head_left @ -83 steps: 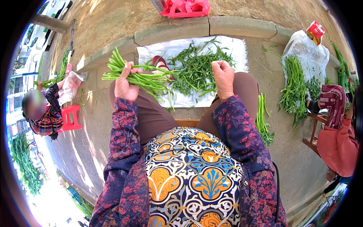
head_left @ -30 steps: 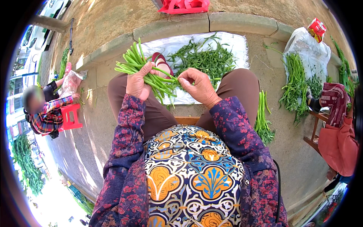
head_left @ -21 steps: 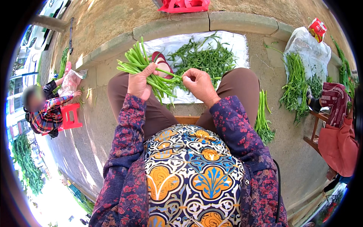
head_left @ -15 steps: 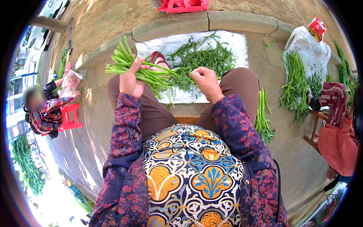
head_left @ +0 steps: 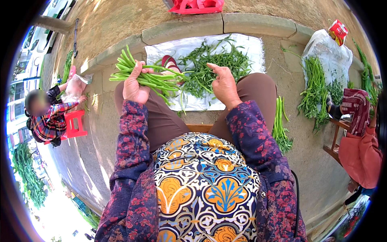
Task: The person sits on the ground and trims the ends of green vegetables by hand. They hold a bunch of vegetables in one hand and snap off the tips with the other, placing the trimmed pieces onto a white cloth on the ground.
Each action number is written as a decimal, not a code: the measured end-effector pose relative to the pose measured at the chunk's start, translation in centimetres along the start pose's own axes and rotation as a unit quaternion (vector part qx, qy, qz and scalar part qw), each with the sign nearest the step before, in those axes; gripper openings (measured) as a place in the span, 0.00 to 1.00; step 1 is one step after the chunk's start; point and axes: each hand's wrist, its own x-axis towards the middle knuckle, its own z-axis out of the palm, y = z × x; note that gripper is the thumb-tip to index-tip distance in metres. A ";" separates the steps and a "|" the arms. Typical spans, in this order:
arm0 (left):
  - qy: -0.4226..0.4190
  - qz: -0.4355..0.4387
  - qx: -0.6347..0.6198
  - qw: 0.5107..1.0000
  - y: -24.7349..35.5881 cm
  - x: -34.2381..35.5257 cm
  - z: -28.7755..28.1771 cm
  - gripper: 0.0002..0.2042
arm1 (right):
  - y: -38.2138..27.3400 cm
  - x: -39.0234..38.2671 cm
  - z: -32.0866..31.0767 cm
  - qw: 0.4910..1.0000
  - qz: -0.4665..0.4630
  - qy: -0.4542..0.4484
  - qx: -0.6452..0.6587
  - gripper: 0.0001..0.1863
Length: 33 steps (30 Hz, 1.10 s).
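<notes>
A bunch of green leafy-vegetable stems [head_left: 127, 69] lies across my left hand [head_left: 136, 89], whose fingers are wrapped round it over my left knee. The stems' thick pale ends fan out to the left, and their thinner ends point right. Over by my right knee is my right hand [head_left: 225, 88], its index finger stretched out and the other fingers bent. I see nothing held in it. Just beyond it, a heap of loose green leaves [head_left: 219, 60] covers much of a white woven sheet [head_left: 254, 48] on the ground.
More stems [head_left: 280, 129] lie beside my right leg. At right, greens [head_left: 314, 88] rest by a white plastic bag [head_left: 322, 44], near a seated person in pink [head_left: 358, 153]. Another person sits left on a red stool [head_left: 75, 124]. Beyond the sheet runs a stone kerb [head_left: 258, 23].
My right hand has turned, and its index finger has straightened out of a closed pinch. My left hand has shifted slightly left with the stems.
</notes>
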 end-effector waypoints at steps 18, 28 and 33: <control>0.017 0.016 0.007 1.000 -1.9 -0.6 1.6 0.09 | -3.5 -0.2 -1.1 0.869 0.156 -0.241 0.402 0.12; -0.010 0.060 0.080 0.995 -1.5 -1.3 3.2 0.11 | -3.3 -0.9 0.1 0.968 -0.069 -0.198 0.141 0.09; 0.002 0.048 0.053 0.997 -1.7 -1.7 2.7 0.12 | -3.4 -0.9 -0.1 0.981 -0.008 -0.183 0.068 0.09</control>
